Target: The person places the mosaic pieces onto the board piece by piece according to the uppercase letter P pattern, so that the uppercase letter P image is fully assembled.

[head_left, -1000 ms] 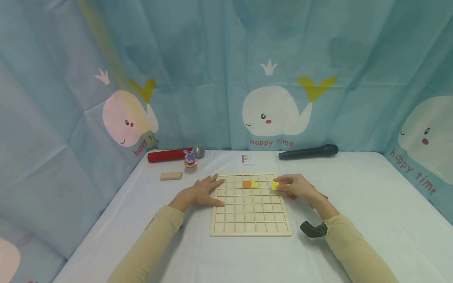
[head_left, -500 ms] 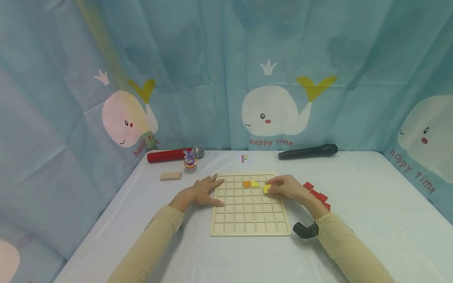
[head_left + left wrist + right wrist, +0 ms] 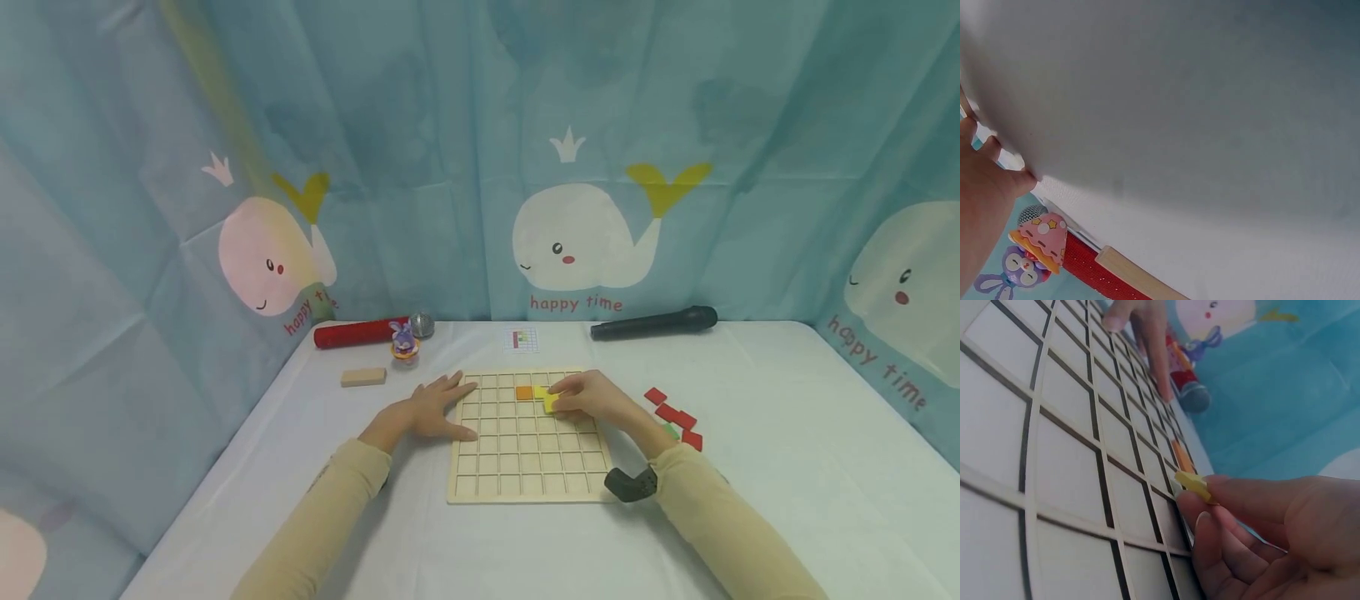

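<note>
Just right of frame centre, the right hand (image 3: 596, 396) pinches a yellow tile (image 3: 551, 404) over the grid board (image 3: 508, 463); left of centre, the left hand (image 3: 433, 408), fingers spread, rests on its edge. Lowering carelessly could dislodge the neighbouring yellow piece (image 3: 539, 392).

On the blue fabric curtain (image 3: 420, 233), the red printed words "happy time" (image 3: 576, 304) stand below the pale, rounded whale drawings (image 3: 581, 237); at left, they are partly hidden.
</note>
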Tool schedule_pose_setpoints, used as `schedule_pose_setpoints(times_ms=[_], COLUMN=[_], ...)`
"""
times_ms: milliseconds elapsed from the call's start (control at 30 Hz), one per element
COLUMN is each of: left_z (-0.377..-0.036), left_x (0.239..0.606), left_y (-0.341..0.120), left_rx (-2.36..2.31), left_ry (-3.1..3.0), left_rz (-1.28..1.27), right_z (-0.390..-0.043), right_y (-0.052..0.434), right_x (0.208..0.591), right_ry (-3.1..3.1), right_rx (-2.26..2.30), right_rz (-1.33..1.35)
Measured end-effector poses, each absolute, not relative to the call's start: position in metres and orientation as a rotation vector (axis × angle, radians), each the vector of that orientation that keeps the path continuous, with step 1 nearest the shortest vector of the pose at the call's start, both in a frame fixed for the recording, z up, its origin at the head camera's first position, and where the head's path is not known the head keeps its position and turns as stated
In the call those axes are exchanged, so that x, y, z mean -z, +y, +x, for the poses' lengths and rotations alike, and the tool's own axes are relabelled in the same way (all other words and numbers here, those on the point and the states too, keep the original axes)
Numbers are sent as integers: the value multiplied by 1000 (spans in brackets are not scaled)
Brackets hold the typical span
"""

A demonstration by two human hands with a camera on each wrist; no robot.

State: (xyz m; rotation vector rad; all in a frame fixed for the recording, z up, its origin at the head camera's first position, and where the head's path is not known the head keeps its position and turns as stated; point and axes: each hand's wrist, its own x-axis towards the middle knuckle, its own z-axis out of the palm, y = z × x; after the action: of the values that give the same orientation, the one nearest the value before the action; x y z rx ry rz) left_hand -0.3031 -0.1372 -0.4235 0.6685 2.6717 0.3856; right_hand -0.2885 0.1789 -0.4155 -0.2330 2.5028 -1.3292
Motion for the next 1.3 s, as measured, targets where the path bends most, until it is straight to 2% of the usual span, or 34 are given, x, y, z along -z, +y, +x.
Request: schedule_pose_setpoints(times_ms=[1300], left_z=[-302], left_x=[420], left_y=[-138], left_rx=[-415], left_ry=[2656], left_rz=[719], right_z=[-286], right_y=[161], right_x=[409], right_ry=[2561], right_rx=[1310], right_rz=[-124])
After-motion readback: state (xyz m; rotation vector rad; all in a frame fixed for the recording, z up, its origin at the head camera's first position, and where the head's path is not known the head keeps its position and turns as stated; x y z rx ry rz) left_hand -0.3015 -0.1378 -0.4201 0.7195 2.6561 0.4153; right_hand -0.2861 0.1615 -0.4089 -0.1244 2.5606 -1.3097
